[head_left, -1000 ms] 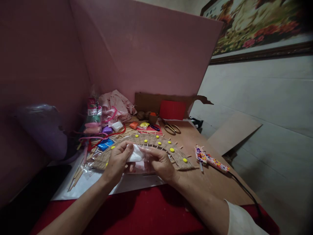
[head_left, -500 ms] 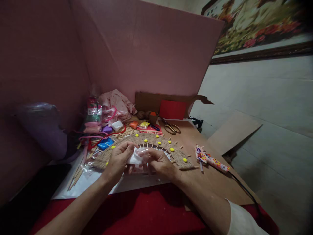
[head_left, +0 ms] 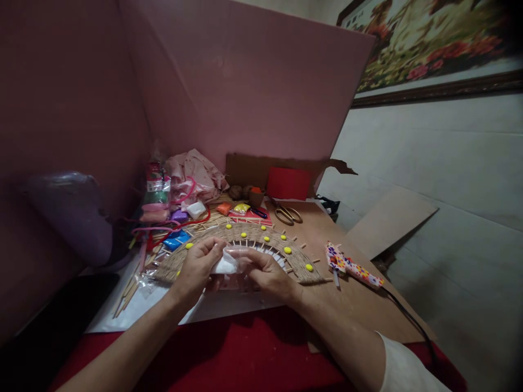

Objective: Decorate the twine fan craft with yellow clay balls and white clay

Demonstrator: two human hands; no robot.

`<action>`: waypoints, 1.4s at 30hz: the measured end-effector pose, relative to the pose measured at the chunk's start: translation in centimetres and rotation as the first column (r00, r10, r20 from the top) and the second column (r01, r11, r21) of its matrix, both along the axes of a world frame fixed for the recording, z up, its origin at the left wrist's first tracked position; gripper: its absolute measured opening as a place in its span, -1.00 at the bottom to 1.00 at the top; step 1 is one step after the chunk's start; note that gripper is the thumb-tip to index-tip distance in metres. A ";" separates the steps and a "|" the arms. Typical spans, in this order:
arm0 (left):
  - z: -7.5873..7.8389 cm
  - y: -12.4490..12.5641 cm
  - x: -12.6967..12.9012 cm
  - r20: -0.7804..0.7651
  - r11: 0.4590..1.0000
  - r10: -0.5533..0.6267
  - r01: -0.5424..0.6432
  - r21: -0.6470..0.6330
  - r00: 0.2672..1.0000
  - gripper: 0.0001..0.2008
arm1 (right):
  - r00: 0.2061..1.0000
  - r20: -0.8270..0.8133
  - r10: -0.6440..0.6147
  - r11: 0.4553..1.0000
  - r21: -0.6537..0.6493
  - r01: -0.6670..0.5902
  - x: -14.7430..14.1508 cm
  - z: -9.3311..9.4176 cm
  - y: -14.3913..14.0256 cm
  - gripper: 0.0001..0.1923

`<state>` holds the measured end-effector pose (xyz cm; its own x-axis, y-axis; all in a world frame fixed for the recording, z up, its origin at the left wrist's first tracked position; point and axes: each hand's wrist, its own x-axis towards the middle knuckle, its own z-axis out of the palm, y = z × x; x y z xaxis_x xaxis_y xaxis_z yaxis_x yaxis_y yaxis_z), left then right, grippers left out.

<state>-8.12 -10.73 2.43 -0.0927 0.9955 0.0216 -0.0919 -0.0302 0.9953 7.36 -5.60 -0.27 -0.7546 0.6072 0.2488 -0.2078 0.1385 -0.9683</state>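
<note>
Between my two hands is a small clear packet of white clay (head_left: 226, 263). My left hand (head_left: 199, 268) pinches its left side, thumb on top. My right hand (head_left: 267, 272) grips the clear plastic at the packet's right side, fingers closed. Just beyond them lies an arch woven from brown twine (head_left: 212, 234) over thin sticks, whose ends stick out along both edges. Several yellow dots (head_left: 287, 250) sit on the twine. The hands cover part of the arch's inner left side.
Right of the arch, a flowered glue gun (head_left: 353, 268) with a black cord rests on brown cardboard (head_left: 327, 310). Behind stand scissors (head_left: 288, 214) and a red card (head_left: 289, 183). At the left are coloured clay packets (head_left: 176, 239), loose sticks (head_left: 127, 296) and pink cloth (head_left: 196, 173).
Both hands keep hold of the packet. The right fingers have shifted slightly along the plastic, and the packet sits a little flatter. Everything else stays where it was.
</note>
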 end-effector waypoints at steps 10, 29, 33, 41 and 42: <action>-0.1 0.2 0.2 0.084 0.995 0.097 -0.096 -0.011 0.992 -0.66 | 0.987 -0.036 -0.154 0.988 -0.016 0.153 -0.2 -0.2 0.1 -0.68; 0.0 0.6 -1.0 -0.149 0.982 0.105 -0.079 0.172 0.983 -0.72 | 0.815 -0.227 -0.533 0.704 0.416 0.576 0.4 0.9 -0.2 -0.74; -0.2 0.3 -0.7 -0.144 0.992 0.061 -0.045 0.115 0.988 -0.70 | 0.785 -0.319 -0.530 0.647 0.446 0.618 0.4 0.7 0.1 -0.74; -0.4 0.4 -0.7 -0.050 0.992 0.099 -0.094 0.087 0.994 -0.68 | 0.841 -0.319 -0.438 0.683 0.490 0.542 0.2 0.7 0.1 -0.88; -0.5 0.5 -0.7 -0.043 0.990 0.111 -0.106 0.091 0.993 -0.68 | 0.844 -0.317 -0.432 0.684 0.495 0.536 0.2 0.6 0.0 -0.88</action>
<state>-8.87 -10.24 1.97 -0.1968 0.9736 0.1157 -0.0361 -0.1251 0.9915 7.57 -5.57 0.35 -0.3109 0.5949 0.7412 -0.1043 0.7538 -0.6488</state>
